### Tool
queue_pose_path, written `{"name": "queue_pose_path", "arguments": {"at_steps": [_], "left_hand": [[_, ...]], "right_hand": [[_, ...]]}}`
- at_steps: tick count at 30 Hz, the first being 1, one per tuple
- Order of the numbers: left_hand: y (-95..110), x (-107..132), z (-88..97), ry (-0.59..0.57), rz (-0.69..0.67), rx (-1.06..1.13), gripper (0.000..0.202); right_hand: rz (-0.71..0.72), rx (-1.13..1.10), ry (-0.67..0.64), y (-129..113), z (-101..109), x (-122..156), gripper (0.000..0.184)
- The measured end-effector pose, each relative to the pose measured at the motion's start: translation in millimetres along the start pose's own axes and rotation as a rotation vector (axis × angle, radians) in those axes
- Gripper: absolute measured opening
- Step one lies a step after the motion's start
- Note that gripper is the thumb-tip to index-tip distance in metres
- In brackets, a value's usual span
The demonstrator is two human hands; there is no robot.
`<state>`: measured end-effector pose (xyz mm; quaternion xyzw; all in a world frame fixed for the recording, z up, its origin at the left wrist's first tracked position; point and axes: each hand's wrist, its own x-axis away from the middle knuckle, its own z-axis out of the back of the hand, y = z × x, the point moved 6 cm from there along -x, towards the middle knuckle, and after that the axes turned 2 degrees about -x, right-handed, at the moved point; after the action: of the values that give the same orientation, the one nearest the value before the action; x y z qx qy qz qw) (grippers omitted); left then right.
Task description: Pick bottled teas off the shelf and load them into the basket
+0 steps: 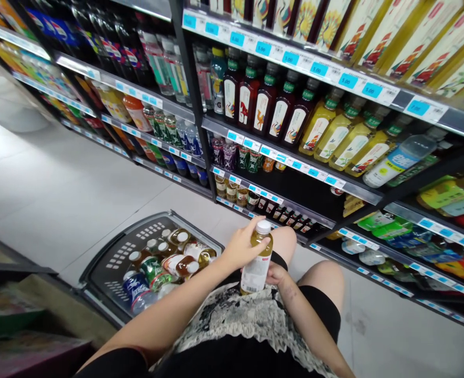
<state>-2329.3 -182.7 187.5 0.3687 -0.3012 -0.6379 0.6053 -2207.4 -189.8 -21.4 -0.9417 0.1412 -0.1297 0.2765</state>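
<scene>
A drink bottle (256, 262) with a white cap, yellowish liquid and a white label stands nearly upright in front of my lap. My left hand (244, 242) is closed round its upper part, just below the cap, with the thumb across the front. Lower down, my right hand (276, 274) touches the bottle's side from the right; its fingers are partly hidden behind the bottle. To the left of my knees, a dark grey shopping basket (116, 257) holds several bottles, lying and standing, among them green-labelled and blue-labelled ones.
Shelves of bottled drinks run along the far side, with a price-tag rail (295, 60) on each edge. A dark shelf board (295, 191) shows between small bottles and packs. Pale floor tiles (94, 181) lie to the left. Stacked boxes (23, 336) stand at lower left.
</scene>
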Motion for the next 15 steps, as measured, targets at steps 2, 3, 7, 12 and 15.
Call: {"name": "queue_pose_path", "arguments": {"at_steps": [2, 3, 7, 12, 15], "left_hand": [[7, 0, -8.2, 0.062, 0.062, 0.033, 0.056], [9, 0, -12.2, 0.097, 0.092, 0.042, 0.056], [17, 1, -27.0, 0.166, 0.16, 0.05, 0.049], [20, -5, -30.4, 0.189, 0.097, 0.115, 0.043], [15, -16, -24.9, 0.184, 0.099, 0.199, 0.041]], "right_hand": [[0.01, -0.021, -0.002, 0, -1, -1, 0.09], [0.018, -0.028, 0.002, 0, -2, -2, 0.089], [0.062, -0.028, 0.008, -3, -3, 0, 0.087], [0.105, -0.035, 0.002, -5, -3, 4, 0.078], [0.095, -0.052, -0.024, -5, -3, 4, 0.075]]}}
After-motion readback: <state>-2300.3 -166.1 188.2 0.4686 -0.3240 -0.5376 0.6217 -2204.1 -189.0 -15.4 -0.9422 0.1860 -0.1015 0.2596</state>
